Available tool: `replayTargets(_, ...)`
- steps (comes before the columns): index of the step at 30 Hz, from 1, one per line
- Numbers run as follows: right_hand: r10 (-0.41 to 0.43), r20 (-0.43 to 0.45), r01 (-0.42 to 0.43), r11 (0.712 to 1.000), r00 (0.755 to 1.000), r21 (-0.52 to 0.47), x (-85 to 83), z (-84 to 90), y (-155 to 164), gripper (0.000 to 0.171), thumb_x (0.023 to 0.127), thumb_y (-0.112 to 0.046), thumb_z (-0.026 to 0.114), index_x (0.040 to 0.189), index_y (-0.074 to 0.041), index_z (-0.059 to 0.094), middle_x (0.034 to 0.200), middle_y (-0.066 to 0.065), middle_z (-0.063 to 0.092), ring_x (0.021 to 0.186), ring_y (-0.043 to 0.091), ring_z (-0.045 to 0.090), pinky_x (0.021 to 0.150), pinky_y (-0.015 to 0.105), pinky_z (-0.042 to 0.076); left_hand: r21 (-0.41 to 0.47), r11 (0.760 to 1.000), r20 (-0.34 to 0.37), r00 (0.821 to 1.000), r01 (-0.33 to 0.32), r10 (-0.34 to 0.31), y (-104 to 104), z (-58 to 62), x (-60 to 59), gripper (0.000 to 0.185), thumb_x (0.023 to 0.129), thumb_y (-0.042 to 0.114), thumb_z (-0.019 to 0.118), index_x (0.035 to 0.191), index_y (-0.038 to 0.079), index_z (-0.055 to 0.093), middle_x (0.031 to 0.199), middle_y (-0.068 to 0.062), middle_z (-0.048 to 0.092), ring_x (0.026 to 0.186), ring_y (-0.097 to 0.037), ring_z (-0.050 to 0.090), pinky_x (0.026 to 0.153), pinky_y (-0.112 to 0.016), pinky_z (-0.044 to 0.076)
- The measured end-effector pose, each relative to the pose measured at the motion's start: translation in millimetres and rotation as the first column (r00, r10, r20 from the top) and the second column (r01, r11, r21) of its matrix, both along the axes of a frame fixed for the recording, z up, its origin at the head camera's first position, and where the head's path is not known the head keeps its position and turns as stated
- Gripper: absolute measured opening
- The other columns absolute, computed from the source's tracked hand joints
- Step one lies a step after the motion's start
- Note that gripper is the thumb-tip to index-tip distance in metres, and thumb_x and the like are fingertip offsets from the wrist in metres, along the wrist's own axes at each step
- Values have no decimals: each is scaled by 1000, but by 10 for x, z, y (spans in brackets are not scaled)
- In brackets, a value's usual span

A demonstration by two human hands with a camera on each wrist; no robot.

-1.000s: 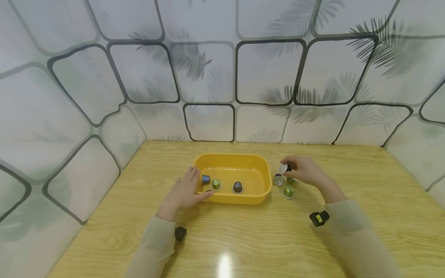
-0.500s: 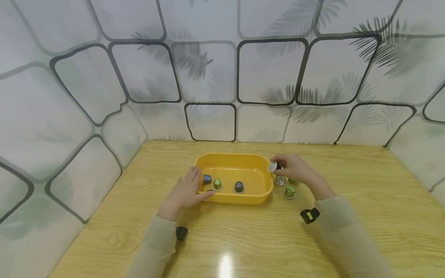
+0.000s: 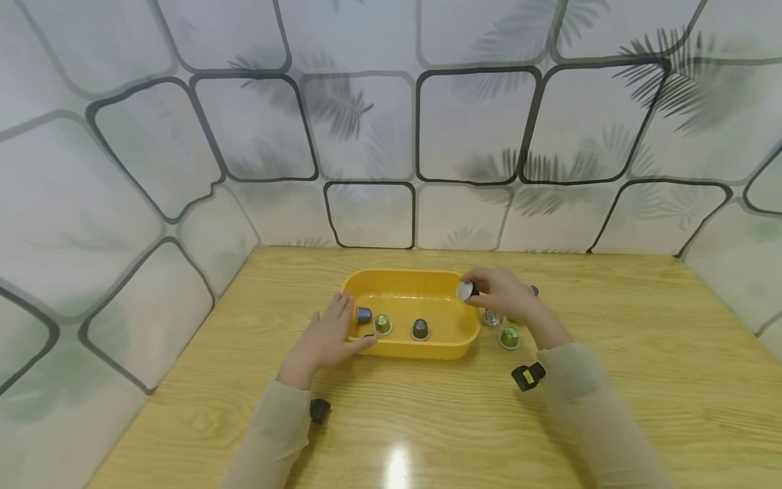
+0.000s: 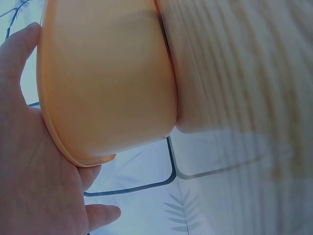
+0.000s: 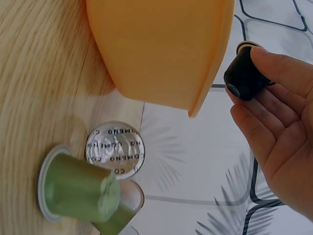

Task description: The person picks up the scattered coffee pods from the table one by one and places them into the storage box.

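On the wooden surface (image 3: 427,421), left hand (image 3: 322,339) lies flat, fingers straight against the yellow tub's (image 3: 411,348) left wall. Three coffee capsules sit inside. Right hand (image 3: 504,293) pinches a black capsule (image 5: 243,74) over the right rim; green capsule (image 3: 509,336) just beside the tub.

- Bright, even, from overhead; white glare patch on table (image 3: 396,468) near bottom edge.
- Soft, short shadows under yellow tub (image 3: 411,348) and hands.
- Strong fisheye in head view: wall panels bowed, corners stretched.
- Head view sharp at centre, softer toward edges.
- Left wrist view: wood grain smeared, tub wall (image 4: 107,83) soft, out of focus.
- Right wrist view sharper; lettering on foil capsule lid (image 5: 115,149) legible.
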State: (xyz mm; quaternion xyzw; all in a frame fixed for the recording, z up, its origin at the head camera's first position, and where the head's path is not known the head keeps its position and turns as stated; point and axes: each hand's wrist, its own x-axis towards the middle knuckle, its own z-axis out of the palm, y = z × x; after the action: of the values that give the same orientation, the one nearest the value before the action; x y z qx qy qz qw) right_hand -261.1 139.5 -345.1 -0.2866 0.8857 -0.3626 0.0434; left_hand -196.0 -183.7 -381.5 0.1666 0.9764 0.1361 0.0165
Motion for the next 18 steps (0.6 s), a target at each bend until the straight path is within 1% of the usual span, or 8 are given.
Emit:
replayTargets(5, 22, -31, -21, 1000, 999, 20, -19, 14, -81, 36, 81, -7, 64, 114, 6, 54, 109, 17, 57, 104, 29, 53, 82, 39, 45, 1, 1000, 7, 1000, -1, 1, -1, 6, 3, 91, 82, 62, 41, 139, -3, 15, 145, -16, 9, 133, -26, -1, 99, -56, 12)
replayTargets(8, 26, -48, -25, 999, 999, 30, -33, 18, -134, 36, 81, -7, 64, 113, 5, 55, 108, 15, 58, 102, 29, 54, 82, 38, 46, -4, 1000, 13, 1000, -7, 7, -3, 11, 1, 91, 82, 62, 41, 140, -3, 15, 145, -15, 8, 133, -25, -1, 99, -56, 12)
replayTargets(18, 42, -40, -41, 999, 998, 24, -51, 64, -323, 36, 80, -6, 65, 113, 4, 54, 108, 14, 58, 101, 27, 55, 82, 38, 45, 7, 1000, 11, 1000, -3, 3, 4, 25, 4, 90, 82, 61, 42, 139, -4, 17, 145, -17, 10, 133, -26, 1, 99, -57, 11)
